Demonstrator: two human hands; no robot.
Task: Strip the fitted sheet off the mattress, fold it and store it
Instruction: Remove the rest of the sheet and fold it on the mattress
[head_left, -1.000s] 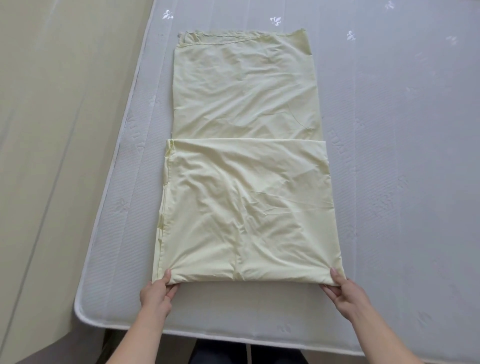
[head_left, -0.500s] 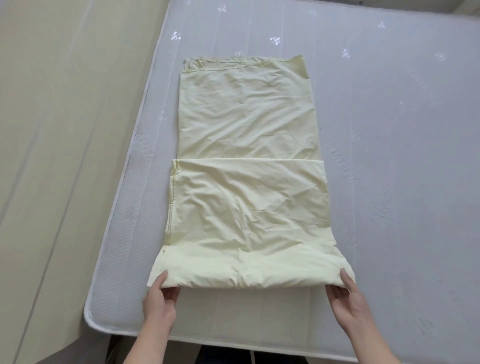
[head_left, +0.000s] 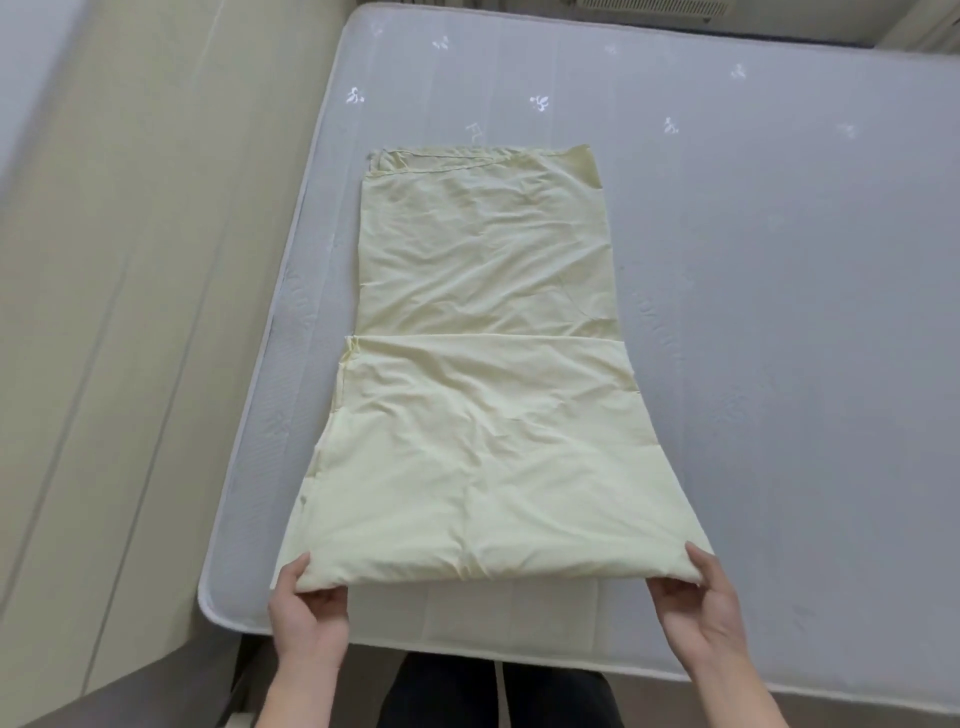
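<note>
The pale yellow fitted sheet (head_left: 483, 415) lies as a long folded strip on the bare grey mattress (head_left: 779, 312), its near part doubled over. My left hand (head_left: 306, 608) grips the near left corner of the doubled part, thumb on top. The near right corner is held the same way by my right hand (head_left: 701, 603). This near folded edge is lifted off the mattress, and the far end lies flat.
A beige wall (head_left: 130, 312) runs close along the mattress's left side. The mattress's near edge (head_left: 467, 649) is just beyond my dark trouser legs (head_left: 493, 696). Bare mattress stretches out to the right of the sheet.
Both hands have raised the sheet's near folded edge off the mattress and carried it a little forward. The view has tilted up, showing more of the mattress's far end.
</note>
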